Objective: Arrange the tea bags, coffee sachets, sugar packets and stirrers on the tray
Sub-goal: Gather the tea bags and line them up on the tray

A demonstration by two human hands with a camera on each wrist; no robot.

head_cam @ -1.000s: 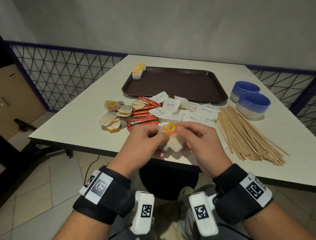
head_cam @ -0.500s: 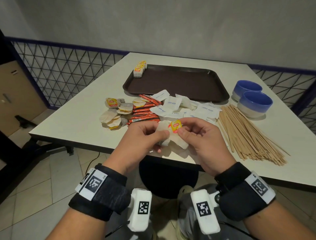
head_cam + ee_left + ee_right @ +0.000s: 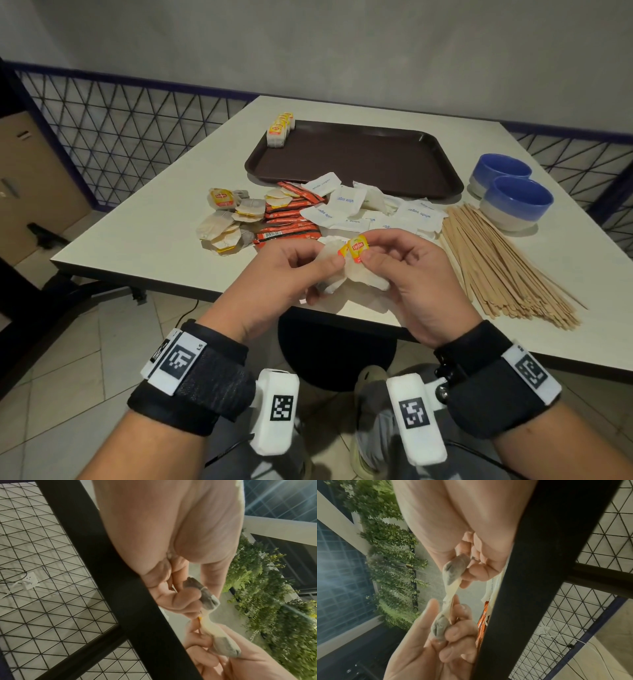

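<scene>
My left hand (image 3: 325, 270) and right hand (image 3: 368, 255) meet over the table's front edge, each pinching a white tea bag (image 3: 363, 277). A yellow tag (image 3: 358, 247) sits between the thumbs. In the left wrist view the left fingers grip one tea bag (image 3: 204, 596), and the right hand holds the other tea bag (image 3: 224, 646). The right wrist view shows the same pair of bags (image 3: 455, 570), joined by paper. The brown tray (image 3: 359, 161) lies farther back, with a row of tea bags (image 3: 281, 132) in its far left corner.
On the table between me and the tray lie loose tea bags (image 3: 229, 222), red coffee sachets (image 3: 291, 222) and white sugar packets (image 3: 370, 212). Wooden stirrers (image 3: 496, 260) spread at the right. Two blue bowls (image 3: 513, 198) stand behind the stirrers.
Both hands have stayed at the table's front edge and worked the tea bags a little apart. The yellow tag has shifted slightly right, toward the right fingers.
</scene>
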